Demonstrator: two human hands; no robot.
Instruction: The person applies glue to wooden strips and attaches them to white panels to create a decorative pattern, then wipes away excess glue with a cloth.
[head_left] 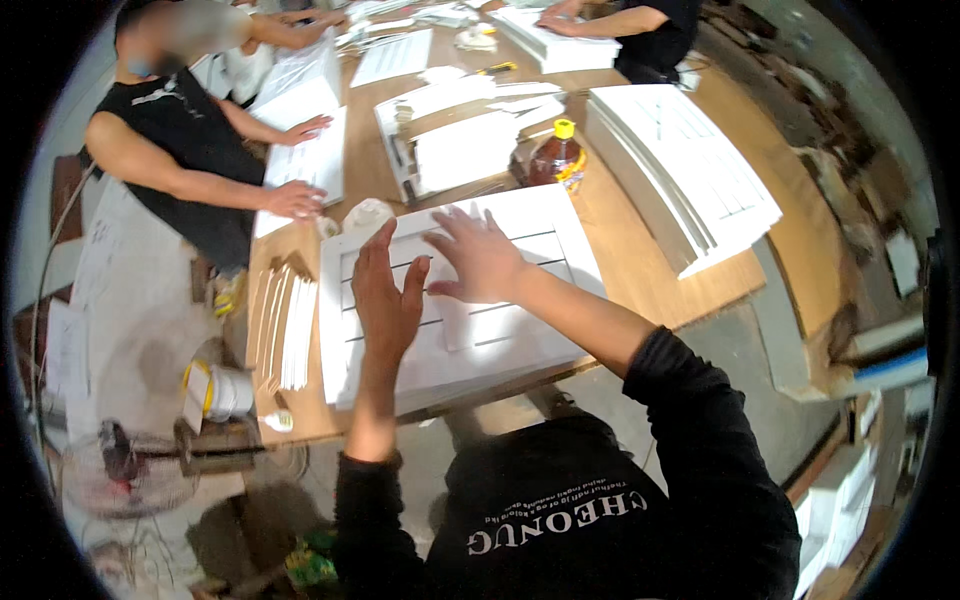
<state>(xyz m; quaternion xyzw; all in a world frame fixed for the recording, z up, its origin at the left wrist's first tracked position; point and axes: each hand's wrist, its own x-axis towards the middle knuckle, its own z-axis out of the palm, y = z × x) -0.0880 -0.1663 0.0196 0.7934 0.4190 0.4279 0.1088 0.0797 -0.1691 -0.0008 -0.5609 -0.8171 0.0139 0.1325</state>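
A white panel (540,335) with rows of thin dark lines lies flat in front of me at the table's near edge. My right hand (480,258) is spread over its upper middle, palm down, fingers apart; it appears to rest on the surface. Just to its left, my left hand (390,300) is held edge-on above the panel, fingers stretched and thumb apart, with nothing in it. Whether the left hand touches the panel I cannot tell. Beyond the panel's far edge sits a dark amber bottle (557,162) with a yellow cap.
A stack of white panels (690,150) stands on the right. Thin strips (285,325) lie at the left edge, with a white bucket (232,392) below. Scrap pieces (465,155) cover the table's middle. One co-worker (190,170) presses a panel at left; another (640,25) works at the back.
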